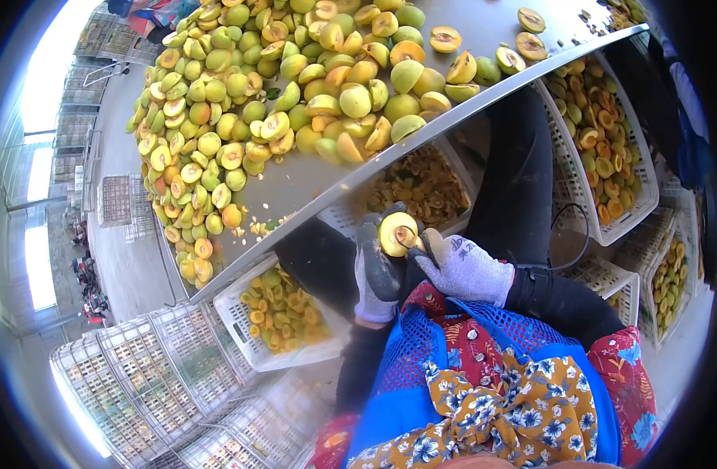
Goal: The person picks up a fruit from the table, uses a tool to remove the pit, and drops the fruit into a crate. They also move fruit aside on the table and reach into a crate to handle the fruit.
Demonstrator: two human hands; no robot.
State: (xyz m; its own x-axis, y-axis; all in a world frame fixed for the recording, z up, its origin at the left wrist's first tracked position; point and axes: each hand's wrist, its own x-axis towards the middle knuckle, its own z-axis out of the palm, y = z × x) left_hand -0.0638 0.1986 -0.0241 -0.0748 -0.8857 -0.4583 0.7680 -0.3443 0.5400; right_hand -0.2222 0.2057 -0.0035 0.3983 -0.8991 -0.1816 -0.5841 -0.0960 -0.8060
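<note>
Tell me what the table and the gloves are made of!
The table looks like metal, probably steel: smooth, grey, with a shiny straight edge. The gloves seem like knitted cloth, pale and dull, with a dark coating, maybe rubber.

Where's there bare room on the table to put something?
One bare patch of metal table lies between the heap of fruit halves and the near rim, above pale scraps; another, left of the top-right loose halves. The heap crowds the left and middle.
</note>
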